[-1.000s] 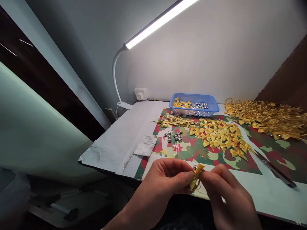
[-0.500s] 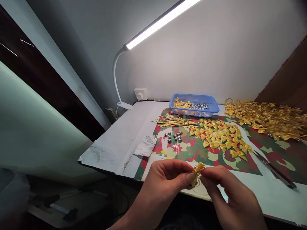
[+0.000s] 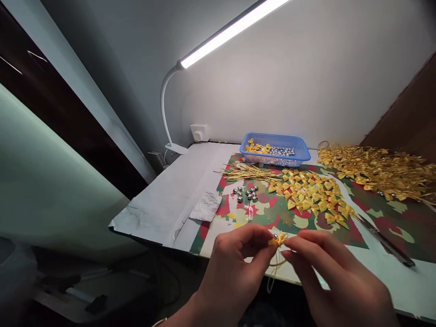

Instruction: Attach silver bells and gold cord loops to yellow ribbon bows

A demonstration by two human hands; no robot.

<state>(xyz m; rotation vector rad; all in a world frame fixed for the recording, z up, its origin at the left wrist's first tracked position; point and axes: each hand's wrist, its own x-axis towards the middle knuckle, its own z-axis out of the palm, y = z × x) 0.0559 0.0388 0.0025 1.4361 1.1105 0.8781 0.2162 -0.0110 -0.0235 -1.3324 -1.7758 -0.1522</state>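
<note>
Both my hands are close to me at the table's front edge, pinching one small yellow ribbon bow (image 3: 279, 238) between them. My left hand (image 3: 235, 268) grips it from the left with thumb and fingers closed. My right hand (image 3: 334, 281) pinches it from the right. A small silver bell (image 3: 275, 236) sits at the bow's knot, and a thin gold cord loop (image 3: 274, 268) hangs below it. The fingers hide part of the bow.
On the patterned paper (image 3: 384, 222) lie a pile of yellow bows (image 3: 311, 193), loose silver bells (image 3: 245, 194), gold cords (image 3: 250, 172), and a heap of finished gold pieces (image 3: 378, 170). A blue basket (image 3: 275, 150) stands behind. Scissors (image 3: 384, 240) lie right. A clamp lamp (image 3: 204, 50) arches overhead.
Both hands have lifted slightly and the bow has turned flatter between the fingertips. The gold cord now hangs lower beneath it.
</note>
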